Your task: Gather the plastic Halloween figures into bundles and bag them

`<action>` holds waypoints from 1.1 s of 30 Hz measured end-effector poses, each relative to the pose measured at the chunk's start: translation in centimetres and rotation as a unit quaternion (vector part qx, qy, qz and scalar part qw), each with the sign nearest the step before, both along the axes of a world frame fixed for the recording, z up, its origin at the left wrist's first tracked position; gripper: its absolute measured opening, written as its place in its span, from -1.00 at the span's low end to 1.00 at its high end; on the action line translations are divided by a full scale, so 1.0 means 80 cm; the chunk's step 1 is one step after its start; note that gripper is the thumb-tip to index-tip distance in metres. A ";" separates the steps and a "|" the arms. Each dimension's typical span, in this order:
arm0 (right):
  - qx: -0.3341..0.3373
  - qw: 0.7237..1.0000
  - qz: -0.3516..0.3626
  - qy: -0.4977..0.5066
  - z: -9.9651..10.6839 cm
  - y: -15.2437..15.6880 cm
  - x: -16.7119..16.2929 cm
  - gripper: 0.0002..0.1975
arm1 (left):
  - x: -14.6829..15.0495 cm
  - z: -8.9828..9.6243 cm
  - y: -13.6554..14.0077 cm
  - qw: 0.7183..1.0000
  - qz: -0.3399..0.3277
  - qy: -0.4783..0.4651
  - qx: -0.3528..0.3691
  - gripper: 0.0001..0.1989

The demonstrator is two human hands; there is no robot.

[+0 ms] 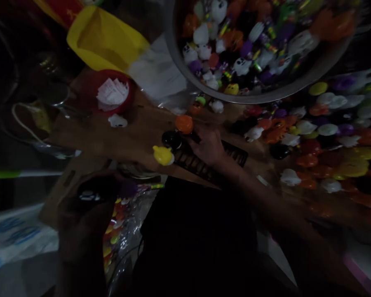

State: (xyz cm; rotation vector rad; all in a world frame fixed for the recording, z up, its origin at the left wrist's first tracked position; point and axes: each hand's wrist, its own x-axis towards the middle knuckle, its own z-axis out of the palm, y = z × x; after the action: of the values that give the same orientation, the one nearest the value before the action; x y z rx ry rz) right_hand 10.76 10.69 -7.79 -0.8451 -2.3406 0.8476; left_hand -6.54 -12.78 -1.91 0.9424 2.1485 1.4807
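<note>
My left hand (80, 218) is low on the left, wrapped round a shiny black toy figure (95, 192) with white marks. A purple piece (128, 187) and a colourful striped stick (154, 186) project to its right; whether they join the black toy is too dark to tell. My right hand (210, 144) is over a black slotted rack (200, 165), fingers bent, their tips beside an orange round toy (184, 123). Anything in those fingers is hidden. To their left, a black toy (171, 139) and a yellow toy (163, 155) with a pale base stand at the rack's end.
A large metal basin (256, 99) full of small toys and candy stands at the back. Loose toys (327, 136) heap on the right. At the left are a red bowl (130, 99) of paper slips, a yellow scoop (108, 39) and a white ghost toy (117, 121). Below hangs a plastic bag (130, 231).
</note>
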 end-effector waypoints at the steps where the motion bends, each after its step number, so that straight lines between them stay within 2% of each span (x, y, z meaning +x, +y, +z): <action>1: 0.023 1.000 0.007 -0.016 -0.001 -0.001 -0.002 -0.83 | 0.004 0.004 -0.002 1.000 0.001 -0.016 0.017 -0.70; 4: 0.065 0.997 0.012 -0.038 -0.006 0.000 -0.009 -0.82 | 0.018 0.018 0.001 0.996 -0.047 -0.059 0.056 -0.65; 6: 0.072 0.996 0.021 -0.038 -0.005 0.004 -0.010 -0.80 | 0.028 0.026 0.005 0.993 -0.084 -0.054 0.062 -0.64; 10: 0.076 0.996 0.025 -0.029 0.024 -0.003 0.017 -0.73 | 0.047 0.034 0.008 0.993 -0.095 -0.042 0.050 -0.62; 13: 0.073 0.997 0.007 -0.004 0.064 -0.039 0.057 -0.72 | 0.061 0.036 0.008 0.992 -0.106 -0.042 0.046 -0.60; 16: 0.004 0.993 0.112 0.021 0.092 -0.089 0.085 -0.70 | 0.075 0.037 0.012 0.991 -0.127 -0.036 0.029 -0.61; 18: -0.025 0.987 0.158 0.028 0.098 -0.115 0.091 -0.72 | 0.085 0.036 0.018 0.989 -0.139 -0.035 0.019 -0.61; 21: -0.041 0.984 0.165 0.050 0.096 -0.130 0.091 -0.77 | 0.096 0.037 0.030 0.983 -0.181 -0.011 -0.003 -0.61; 24: -0.073 0.978 0.175 0.084 0.094 -0.118 0.095 -0.79 | 0.100 0.054 0.043 0.974 -0.225 0.032 -0.014 -0.48; 26: -0.066 0.981 0.156 0.092 0.089 -0.097 0.098 -0.79 | 0.094 0.074 0.054 0.967 -0.240 0.079 -0.022 -0.30; 27: -0.052 0.986 0.135 0.089 0.085 -0.083 0.097 -0.79 | 0.089 0.084 0.063 0.965 -0.234 0.117 -0.017 -0.28; 30: -0.008 0.997 0.031 0.077 0.061 -0.038 0.082 -0.82 | 0.066 0.100 0.103 0.936 -0.214 0.275 0.050 -0.49; 32: -0.010 0.997 -0.027 0.072 0.042 -0.012 0.061 -0.87 | 0.051 0.093 0.137 0.907 -0.228 0.348 0.064 -0.57; 33: -0.020 0.996 -0.041 0.074 0.033 -0.003 0.049 -0.88 | 0.045 0.085 0.154 0.901 -0.241 0.360 0.036 -0.56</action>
State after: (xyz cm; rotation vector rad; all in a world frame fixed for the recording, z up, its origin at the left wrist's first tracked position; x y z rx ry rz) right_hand 14.71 10.47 -5.18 -0.8583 -2.1533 0.8926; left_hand -2.96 -0.47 4.91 2.1273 2.0429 1.0527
